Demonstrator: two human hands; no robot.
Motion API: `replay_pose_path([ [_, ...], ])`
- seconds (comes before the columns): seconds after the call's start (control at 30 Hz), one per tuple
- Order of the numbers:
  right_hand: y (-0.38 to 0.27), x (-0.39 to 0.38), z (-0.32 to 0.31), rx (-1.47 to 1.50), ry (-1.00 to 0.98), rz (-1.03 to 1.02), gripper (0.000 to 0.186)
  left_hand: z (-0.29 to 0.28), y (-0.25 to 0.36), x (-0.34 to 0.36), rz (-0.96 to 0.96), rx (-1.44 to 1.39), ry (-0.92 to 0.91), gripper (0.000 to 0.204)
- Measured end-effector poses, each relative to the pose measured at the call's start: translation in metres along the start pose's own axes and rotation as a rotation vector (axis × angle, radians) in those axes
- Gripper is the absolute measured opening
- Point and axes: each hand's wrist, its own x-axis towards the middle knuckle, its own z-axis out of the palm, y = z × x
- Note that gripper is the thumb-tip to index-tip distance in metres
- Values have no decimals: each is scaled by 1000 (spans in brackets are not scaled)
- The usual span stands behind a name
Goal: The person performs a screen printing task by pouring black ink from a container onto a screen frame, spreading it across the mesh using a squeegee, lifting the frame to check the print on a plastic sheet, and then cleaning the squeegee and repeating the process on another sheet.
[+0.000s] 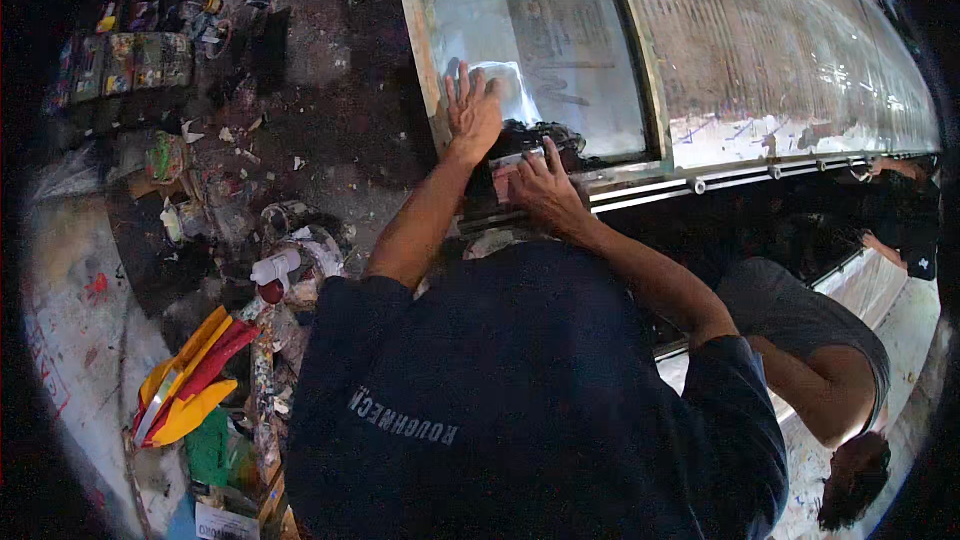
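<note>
A wooden-framed printing screen (575, 15) lies on the long table in front of me, its mesh pale and shiny. My left hand (473, 118) rests at the mesh's left part with its fingers spread, holding nothing. Close by on the right, my right hand (543, 183) is bent round a flat pinkish-red block (508, 178) at the frame's near edge. Its fingers partly cover the block, so its exact kind does not show. Black ink (550, 136) lies in a ragged patch on the mesh just beyond my right hand.
The long table (760, 50) runs off to the right, with a metal rail (700, 186) along its near side. A co-worker (815, 350) bends over at the right; another person's hand (880, 245) shows farther off. Paint-stained containers (300, 255) and yellow-red flaps (190, 380) stand at left.
</note>
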Motion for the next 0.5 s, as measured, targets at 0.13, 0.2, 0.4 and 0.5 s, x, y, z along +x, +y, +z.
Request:
replay_pose_path([
  [0.13,-9,14,3,-157,113,135,33,-15,-9,8,14,-62,-55,35],
  [0.2,-6,20,-2,67,101,213,33,-26,-14,6,29,-93,48,31],
  [0.4,22,5,-19,281,177,564,25,-51,-48,-63,-426,-581,482,25],
  [0.5,11,19,-7,155,166,673,22,-48,-60,-90,-623,-573,432,23],
])
